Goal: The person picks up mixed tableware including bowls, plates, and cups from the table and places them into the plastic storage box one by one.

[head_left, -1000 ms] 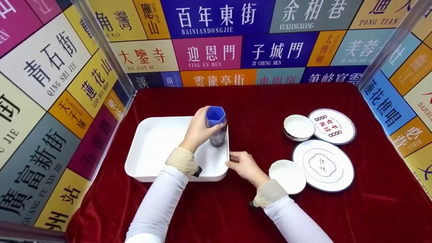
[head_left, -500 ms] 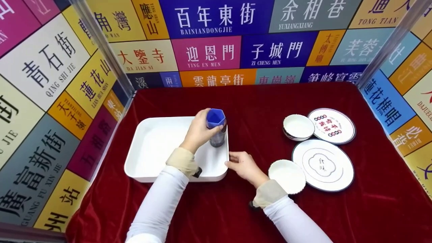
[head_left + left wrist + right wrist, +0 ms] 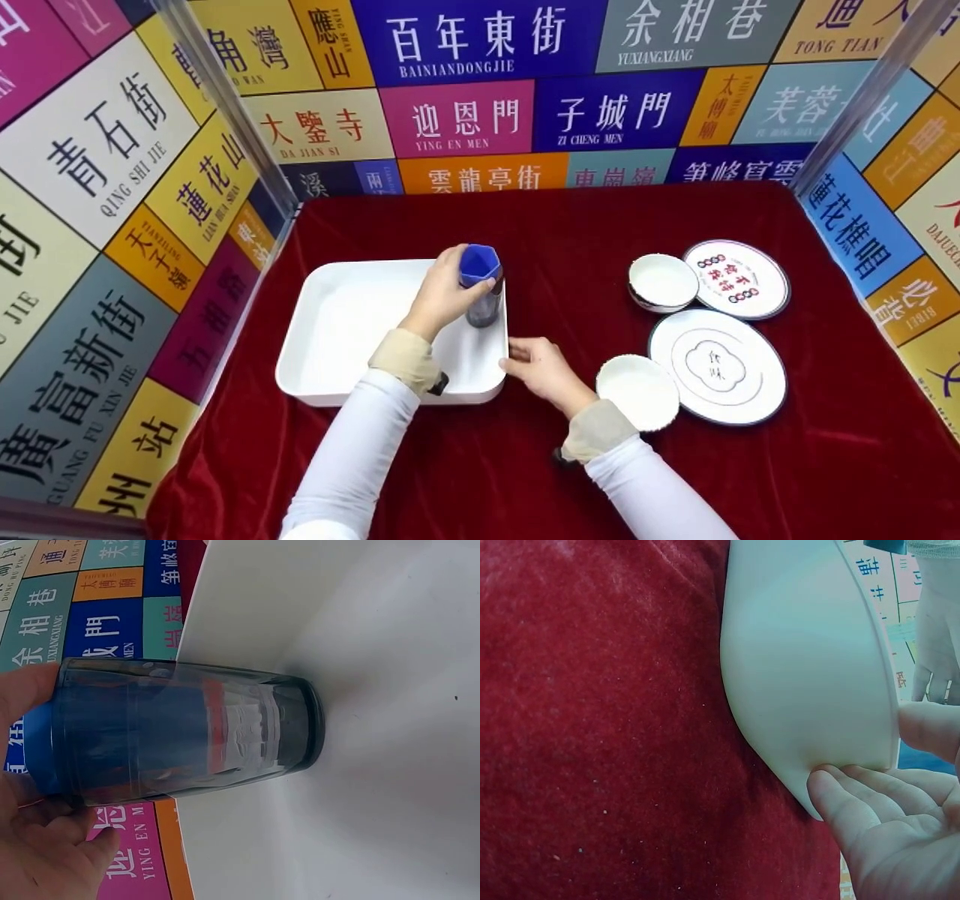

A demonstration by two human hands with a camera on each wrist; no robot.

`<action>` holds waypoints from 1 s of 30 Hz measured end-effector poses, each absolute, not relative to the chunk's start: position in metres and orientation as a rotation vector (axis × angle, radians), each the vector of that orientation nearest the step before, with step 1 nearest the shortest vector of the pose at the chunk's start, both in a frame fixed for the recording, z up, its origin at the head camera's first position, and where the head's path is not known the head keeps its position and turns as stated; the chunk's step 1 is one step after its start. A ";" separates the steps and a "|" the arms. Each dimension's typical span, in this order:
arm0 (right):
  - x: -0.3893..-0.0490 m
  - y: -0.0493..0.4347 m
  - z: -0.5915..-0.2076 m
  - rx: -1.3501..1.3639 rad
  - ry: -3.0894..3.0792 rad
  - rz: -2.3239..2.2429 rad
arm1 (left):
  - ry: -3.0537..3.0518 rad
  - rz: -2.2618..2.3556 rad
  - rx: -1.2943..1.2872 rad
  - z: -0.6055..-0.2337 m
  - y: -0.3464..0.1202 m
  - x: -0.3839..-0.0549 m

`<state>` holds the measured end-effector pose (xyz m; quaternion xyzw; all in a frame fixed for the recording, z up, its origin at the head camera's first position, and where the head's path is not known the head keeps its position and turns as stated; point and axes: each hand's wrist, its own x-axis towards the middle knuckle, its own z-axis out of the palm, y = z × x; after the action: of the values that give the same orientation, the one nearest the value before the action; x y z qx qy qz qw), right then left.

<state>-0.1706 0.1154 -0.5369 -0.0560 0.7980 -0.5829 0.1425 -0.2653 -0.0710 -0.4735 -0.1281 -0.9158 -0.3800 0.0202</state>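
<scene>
In the head view my left hand (image 3: 441, 296) grips the upper part of a clear, smoky tumbler (image 3: 484, 309). A blue six-sided cup (image 3: 480, 264) sits inside it, its rim sticking out at the top. The left wrist view shows the tumbler's dark base at the floor of the white tray (image 3: 390, 787), close to a side wall, with something red and clear lower inside. My right hand (image 3: 546, 371) holds the tray's right side. In the right wrist view its thumb (image 3: 930, 727) is at the rim, and the fingers (image 3: 847, 802) press the outer wall.
Right of the tray lie a white bowl (image 3: 637, 394) and a plate with a blue flower outline (image 3: 686, 394). Behind them are a second bowl (image 3: 664, 281) and a plate with red characters (image 3: 765, 289). Red velvet cloth (image 3: 570, 232) covers the table; printed panels (image 3: 472, 116) enclose it.
The left hand and the tumbler with the blue cup have come down very slightly in the head view. The right hand keeps its place on the tray.
</scene>
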 end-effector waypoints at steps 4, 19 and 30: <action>-0.171 0.115 -0.538 -0.176 2.306 -1.682 | -2.853 -1.177 -0.395 -0.474 -0.071 -0.265; -0.171 0.114 -0.540 -0.179 2.301 -1.689 | -2.841 -1.177 -0.403 -0.478 -0.072 -0.266; -0.170 0.114 -0.538 -0.165 2.309 -1.689 | -2.828 -1.196 -0.379 -0.478 -0.071 -0.265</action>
<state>-0.1705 0.1136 -0.5376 -0.0570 0.7981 -0.5838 0.1377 -0.2649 -0.0708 -0.4775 -0.1224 -0.9138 -0.3865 0.0241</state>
